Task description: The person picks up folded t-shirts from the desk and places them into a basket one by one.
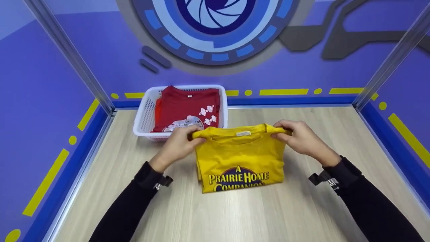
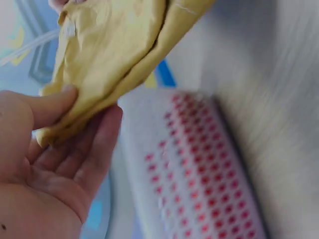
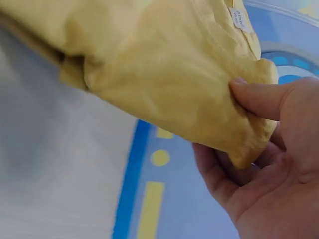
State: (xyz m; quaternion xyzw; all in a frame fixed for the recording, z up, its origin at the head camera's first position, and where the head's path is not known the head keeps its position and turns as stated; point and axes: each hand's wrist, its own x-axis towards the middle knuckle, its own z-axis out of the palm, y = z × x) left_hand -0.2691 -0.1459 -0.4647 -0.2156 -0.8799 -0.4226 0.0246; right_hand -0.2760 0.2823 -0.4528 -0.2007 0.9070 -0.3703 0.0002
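Note:
A folded yellow T-shirt (image 1: pixel 240 154) with dark lettering hangs upright between both hands, its collar and label at the top. My left hand (image 1: pixel 181 143) pinches its upper left corner, thumb in front and fingers behind. The upper right corner is pinched the same way by my right hand (image 1: pixel 299 137). In the left wrist view the folded layers of the T-shirt (image 2: pixel 109 55) show along its side edge. The right wrist view shows the thumb pressing on the front of the T-shirt (image 3: pixel 164 84), with fingers behind it.
Behind the left hand stands a white plastic basket (image 1: pixel 142 116) with a dark red garment (image 1: pixel 188 107) and a brighter red-orange one (image 1: pixel 157 114) inside. A light wooden table (image 1: pixel 221 218) lies below. Blue-purple panels (image 1: pixel 100 40) enclose the back and sides.

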